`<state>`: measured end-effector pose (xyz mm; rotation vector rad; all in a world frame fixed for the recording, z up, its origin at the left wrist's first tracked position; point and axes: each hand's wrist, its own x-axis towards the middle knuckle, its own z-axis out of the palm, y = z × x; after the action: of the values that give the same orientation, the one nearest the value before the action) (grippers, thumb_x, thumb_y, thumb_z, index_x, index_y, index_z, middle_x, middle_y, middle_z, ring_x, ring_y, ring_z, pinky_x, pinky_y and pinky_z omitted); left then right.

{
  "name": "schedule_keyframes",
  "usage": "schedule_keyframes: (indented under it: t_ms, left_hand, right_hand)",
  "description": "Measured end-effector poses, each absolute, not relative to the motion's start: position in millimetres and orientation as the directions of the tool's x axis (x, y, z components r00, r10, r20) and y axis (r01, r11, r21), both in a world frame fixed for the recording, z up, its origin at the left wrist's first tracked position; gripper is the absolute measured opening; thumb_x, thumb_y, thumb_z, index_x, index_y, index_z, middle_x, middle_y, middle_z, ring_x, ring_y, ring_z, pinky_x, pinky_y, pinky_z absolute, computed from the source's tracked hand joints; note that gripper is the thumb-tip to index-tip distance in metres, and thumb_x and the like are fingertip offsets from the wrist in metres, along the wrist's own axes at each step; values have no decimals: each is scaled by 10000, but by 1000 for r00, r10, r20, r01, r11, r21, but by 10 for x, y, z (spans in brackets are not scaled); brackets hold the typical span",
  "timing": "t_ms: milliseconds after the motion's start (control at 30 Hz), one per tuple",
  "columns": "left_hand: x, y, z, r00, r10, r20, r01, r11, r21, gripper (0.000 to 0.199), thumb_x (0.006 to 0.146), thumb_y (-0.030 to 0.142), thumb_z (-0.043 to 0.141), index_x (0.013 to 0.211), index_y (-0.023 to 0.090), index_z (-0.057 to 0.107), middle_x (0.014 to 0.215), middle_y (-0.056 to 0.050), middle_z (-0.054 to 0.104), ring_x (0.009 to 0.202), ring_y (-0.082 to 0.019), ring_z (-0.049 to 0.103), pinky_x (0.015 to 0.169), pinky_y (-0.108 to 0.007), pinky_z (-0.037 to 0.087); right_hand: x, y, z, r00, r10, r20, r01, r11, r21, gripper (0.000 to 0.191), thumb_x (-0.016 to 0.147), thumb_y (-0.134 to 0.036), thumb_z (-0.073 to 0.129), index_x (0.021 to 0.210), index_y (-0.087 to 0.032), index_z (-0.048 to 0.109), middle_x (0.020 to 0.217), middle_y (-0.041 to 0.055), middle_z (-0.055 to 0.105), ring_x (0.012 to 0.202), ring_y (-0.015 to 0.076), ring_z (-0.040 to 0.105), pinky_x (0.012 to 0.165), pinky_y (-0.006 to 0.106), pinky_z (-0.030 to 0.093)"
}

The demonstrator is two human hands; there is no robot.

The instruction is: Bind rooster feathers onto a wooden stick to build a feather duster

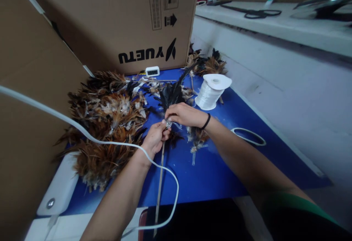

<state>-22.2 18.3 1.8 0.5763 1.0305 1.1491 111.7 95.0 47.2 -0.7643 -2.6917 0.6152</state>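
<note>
My left hand (156, 137) is closed around the upper part of a thin wooden stick (160, 182), which slants down past the table's front edge. Black feathers (171, 96) fan out at the top of this stick, like a feather duster. My right hand (188, 115), with a black band on its wrist, is closed at the feathers' base, fingertips pinched close to the left thumb. Whitish, shiny material shows between the two hands; what the right fingertips grip is hidden. Brown feather bundles (112, 109) lie heaped left of my hands.
A spool of white ribbon (210, 91) stands right of the feathers. On the blue table (214, 175) lie a white ring (249, 137) and a small digital display (152, 71). A white cable (110, 142) crosses before my left arm. Cardboard (110, 21) walls the back; scissors (253, 13) rest on a ledge.
</note>
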Motion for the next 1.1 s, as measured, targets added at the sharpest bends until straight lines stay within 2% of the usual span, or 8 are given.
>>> schedule_keyframes:
  t_ms: [133, 433, 633, 733, 900, 1000, 1100]
  left_hand:
    - [-227, 177, 37, 88, 941, -328, -444, 331, 833, 284, 772, 339, 610, 687, 102, 478, 579, 13, 454, 395, 0, 265, 364, -147, 118]
    - [-220, 164, 61, 113, 924, -366, -466, 374, 802, 158, 786, 209, 574, 711, 108, 479, 567, 15, 454, 382, -7, 265, 367, -157, 125]
    - [-221, 172, 48, 103, 923, -370, -458, 374, 806, 199, 751, 218, 622, 671, 108, 476, 529, 28, 430, 380, -10, 275, 371, -161, 136]
    - [-223, 175, 27, 113, 926, -360, -460, 370, 807, 230, 737, 227, 638, 639, 105, 471, 535, 21, 434, 389, -8, 280, 373, -159, 138]
    - [-233, 184, -11, 115, 923, -366, -470, 375, 799, 207, 765, 199, 594, 638, 104, 462, 560, 3, 456, 393, -7, 286, 369, -152, 127]
    - [-248, 194, -13, 92, 924, -372, -492, 367, 790, 189, 777, 172, 565, 644, 116, 444, 574, -2, 466, 392, -6, 281, 368, -148, 128]
    - [-267, 204, -3, 70, 922, -380, -509, 361, 782, 182, 794, 163, 533, 644, 121, 438, 576, -3, 465, 388, -7, 276, 368, -150, 150]
  right_hand:
    - [1123, 949, 481, -820, 551, 154, 426, 767, -479, 163, 779, -89, 530, 849, -144, 667, 850, 45, 652, 791, 130, 587, 745, 222, 403]
    - [1108, 980, 487, -827, 556, 85, 453, 748, -485, 195, 778, -69, 505, 838, -144, 675, 849, 47, 656, 795, 129, 585, 739, 220, 401]
    - [1060, 1067, 614, -827, 562, -27, 511, 730, -454, 149, 774, -113, 554, 845, -155, 678, 809, 30, 674, 761, 126, 597, 695, 214, 395]
    - [1038, 1150, 669, -817, 576, -26, 522, 719, -459, 122, 745, -136, 605, 840, -169, 674, 797, 13, 681, 746, 117, 602, 668, 202, 395]
    - [1007, 1267, 661, -792, 605, 78, 500, 717, -485, 99, 735, -179, 636, 826, -175, 674, 762, 2, 678, 737, 115, 606, 682, 202, 405]
    - [1052, 1231, 685, -698, 652, 295, 486, 735, -473, 107, 771, -205, 599, 846, -171, 669, 838, 21, 673, 790, 129, 598, 747, 229, 409]
    - [1172, 1077, 740, -498, 689, 527, 533, 722, -441, 133, 808, -214, 546, 839, -154, 660, 879, 54, 658, 849, 153, 578, 793, 261, 398]
